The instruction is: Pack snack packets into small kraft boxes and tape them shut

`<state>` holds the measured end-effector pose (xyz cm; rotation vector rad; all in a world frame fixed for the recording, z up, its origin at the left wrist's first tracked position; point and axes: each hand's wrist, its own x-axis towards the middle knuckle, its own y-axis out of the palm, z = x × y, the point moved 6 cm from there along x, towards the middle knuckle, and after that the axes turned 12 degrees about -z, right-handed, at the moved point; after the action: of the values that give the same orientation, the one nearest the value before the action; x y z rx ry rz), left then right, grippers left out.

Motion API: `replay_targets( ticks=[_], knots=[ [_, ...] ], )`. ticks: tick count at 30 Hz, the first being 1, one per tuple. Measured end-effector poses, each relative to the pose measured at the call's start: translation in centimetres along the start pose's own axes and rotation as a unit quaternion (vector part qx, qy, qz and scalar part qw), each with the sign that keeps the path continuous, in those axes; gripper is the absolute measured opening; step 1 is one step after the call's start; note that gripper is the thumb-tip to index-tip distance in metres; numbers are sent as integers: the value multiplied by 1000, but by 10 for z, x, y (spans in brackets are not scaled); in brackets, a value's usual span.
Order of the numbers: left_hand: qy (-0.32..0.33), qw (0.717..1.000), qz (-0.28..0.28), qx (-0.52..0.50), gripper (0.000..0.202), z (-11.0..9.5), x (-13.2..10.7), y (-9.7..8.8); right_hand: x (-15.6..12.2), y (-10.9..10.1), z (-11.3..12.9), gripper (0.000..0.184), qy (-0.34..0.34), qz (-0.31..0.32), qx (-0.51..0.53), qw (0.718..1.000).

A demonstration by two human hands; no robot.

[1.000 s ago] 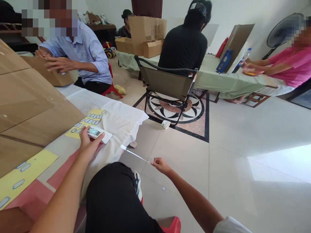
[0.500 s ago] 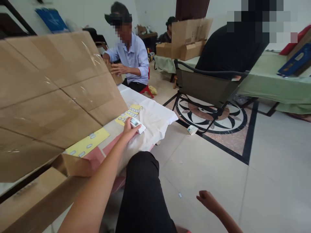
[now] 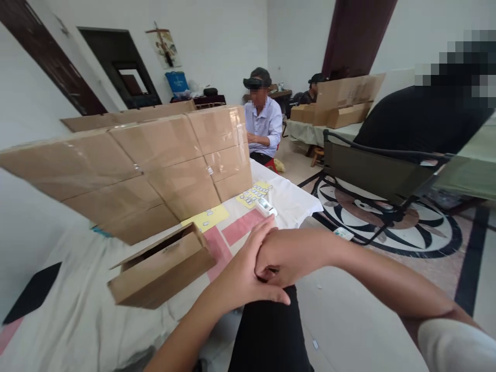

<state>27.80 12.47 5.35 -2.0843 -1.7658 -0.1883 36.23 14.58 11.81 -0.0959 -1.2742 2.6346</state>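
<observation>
My left hand (image 3: 242,276) is raised over my black-clad knee (image 3: 271,336), thumb and fingers apart, some fingers hidden behind my right hand. My right hand (image 3: 289,256) is closed and bent into the left palm, and the two touch. Whatever its curled fingers hold, if anything, is hidden. Just past my fingertips, a small white device with a display (image 3: 266,207) lies on the white table cloth (image 3: 292,194). Beside it is a yellow sheet (image 3: 244,200) bearing several small labels.
A taped cardboard panel (image 3: 170,160) stands on the table, with an open cardboard box (image 3: 163,271) before it. Pink sheets (image 3: 242,227) lie near my hands. A co-worker in a light shirt (image 3: 267,121) sits beyond. A chair (image 3: 372,173) holds another person at right.
My left hand has let go of the white device and drawn back. My right hand has come up from the lower right to meet it. The view has swung left.
</observation>
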Motion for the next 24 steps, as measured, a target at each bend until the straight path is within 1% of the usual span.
replay_targets(
  ticks=[2,3,4,7,8,9,10,11,12,13,14,15,16,17,18,19,20,21,22,24],
  knots=[
    [-47,993,-62,-89,127,-5,-30,-20,22,-12,33,38,-34,71,-22,997],
    [-64,988,-80,-119,119,-5,-45,-27,33,-17,45,36,-41,100,-14,994],
    [-76,983,-91,-137,105,-5,-59,-31,43,-22,55,31,-48,129,2,991],
    [-102,978,-127,-127,43,1,-101,-42,76,-39,76,27,-61,150,3,987],
    [-104,975,-158,-116,30,3,-112,-47,86,-43,81,28,-52,151,-4,987],
    [-99,970,-199,-101,23,4,-123,-54,94,-45,85,29,-42,156,-8,987],
    [-84,961,-250,-84,20,4,-132,-62,101,-46,90,30,-33,161,-6,986],
    [-61,949,-300,-70,24,3,-140,-71,107,-44,94,31,-27,167,-9,986],
    [-31,937,-341,-62,33,-1,-145,-79,112,-40,97,32,-27,175,-18,984],
    [-2,927,-371,-60,43,-6,-147,-86,117,-35,98,33,-33,171,-25,984],
    [23,919,-387,-65,53,-11,-148,-91,124,-30,96,35,-41,145,-26,988],
    [41,916,-391,-79,63,-17,-145,-95,133,-27,90,36,-49,97,-21,994],
    [50,915,-388,-100,71,-23,-141,-96,143,-24,82,38,-56,31,-7,998],
    [51,916,-379,-124,79,-28,-137,-97,152,-24,72,41,-65,-50,17,996],
    [46,916,-369,-149,85,-33,-132,-96,161,-20,61,44,-71,-98,26,992],
    [37,917,-356,-176,89,-36,-128,-94,168,-15,52,45,-73,-118,27,990],
    [27,917,-343,-203,89,-39,-126,-90,175,-9,46,45,-75,-115,24,990],
    [17,913,-337,-228,83,-40,-125,-87,180,-3,44,44,-76,-91,17,993],
    [10,907,-339,-250,74,-40,-125,-84,182,3,47,42,-79,-57,10,995],
    [5,888,-364,-280,52,-36,-131,-81,181,9,63,39,-87,11,-2,996]
  ],
)
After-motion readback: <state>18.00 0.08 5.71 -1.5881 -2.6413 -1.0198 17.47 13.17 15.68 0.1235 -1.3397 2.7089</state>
